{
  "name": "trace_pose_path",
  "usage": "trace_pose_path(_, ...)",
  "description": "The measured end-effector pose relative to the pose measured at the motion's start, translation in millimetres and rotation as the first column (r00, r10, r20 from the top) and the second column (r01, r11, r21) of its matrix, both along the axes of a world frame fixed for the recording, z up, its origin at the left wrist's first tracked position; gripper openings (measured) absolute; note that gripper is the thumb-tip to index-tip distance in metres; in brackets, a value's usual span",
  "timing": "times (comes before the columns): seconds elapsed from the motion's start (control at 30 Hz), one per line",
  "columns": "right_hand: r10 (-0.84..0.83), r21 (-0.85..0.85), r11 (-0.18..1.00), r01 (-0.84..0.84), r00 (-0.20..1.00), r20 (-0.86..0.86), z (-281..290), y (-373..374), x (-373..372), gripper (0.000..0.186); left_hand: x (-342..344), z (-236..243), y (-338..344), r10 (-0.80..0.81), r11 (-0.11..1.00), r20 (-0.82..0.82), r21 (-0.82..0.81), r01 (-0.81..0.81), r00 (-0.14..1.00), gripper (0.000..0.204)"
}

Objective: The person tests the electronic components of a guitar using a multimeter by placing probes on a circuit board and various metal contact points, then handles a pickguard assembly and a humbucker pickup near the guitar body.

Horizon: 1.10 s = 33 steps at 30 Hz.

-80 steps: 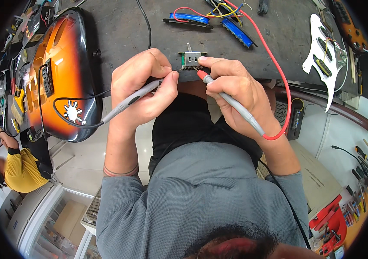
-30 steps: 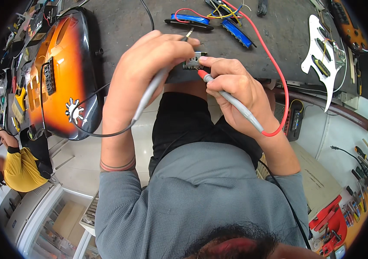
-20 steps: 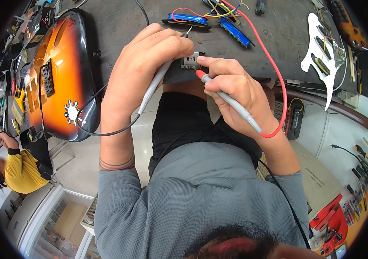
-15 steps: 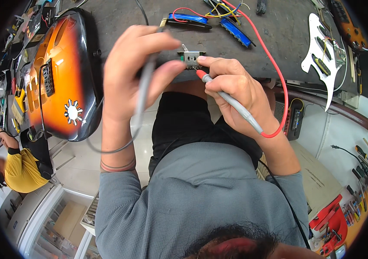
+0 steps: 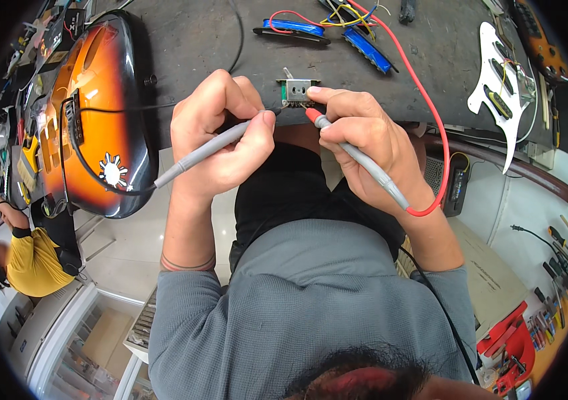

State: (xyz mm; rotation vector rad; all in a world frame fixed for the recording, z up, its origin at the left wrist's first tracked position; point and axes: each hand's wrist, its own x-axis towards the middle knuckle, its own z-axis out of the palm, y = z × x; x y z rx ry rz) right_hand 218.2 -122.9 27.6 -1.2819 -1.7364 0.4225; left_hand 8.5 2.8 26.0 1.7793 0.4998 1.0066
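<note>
A lever switch [image 5: 296, 91] with a metal frame, a green board and a row of solder lugs lies at the bench's near edge. Closed in a pen grip, my left hand [image 5: 230, 167] holds a grey test probe [image 5: 205, 148] with a black lead, its dark tip beside the lugs at the left. My right hand [image 5: 390, 143] grips a red-collared test probe [image 5: 364, 162], pointing at the lugs from the right. The right index fingertip presses on the switch frame. Whether either metal tip touches a lug is too small to tell.
A sunburst guitar body [image 5: 94, 127] lies at the left. Blue-covered pickups [image 5: 367, 50] with coloured wires sit beyond the switch. On the right is a white pickguard [image 5: 490, 87]. The red lead [image 5: 424, 93] loops around my right hand. A person in yellow [image 5: 38, 263] works far left.
My left hand has come down and closed in a pen grip, bringing its probe from upright to slanting toward the switch. The right hand and its probe stay nearly in place.
</note>
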Motion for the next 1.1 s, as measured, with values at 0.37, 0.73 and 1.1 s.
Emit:
trace_pose_path(0.37,0.003,0.054,0.999,-0.006,0.999,0.041,-0.6,1.3,1.2,0.036,4.1,7.3,-1.5,0.004,1.000,-0.083,0.006,-0.003,0.997,0.031)
trace_pose_path(0.73,0.009,-0.003,1.000,-0.009,1.000,0.013,0.1,-0.8,1.6,0.026,6.0,7.8,-0.7,0.023,0.996,-0.122,0.090,-0.012,0.992,0.033)
trace_pose_path(1.1,-0.003,0.003,1.000,0.002,1.000,0.028,0.3,0.1,0.1,0.026,-6.9,5.9,5.0,0.012,0.994,0.008,-0.108,-0.011,1.000,0.029)
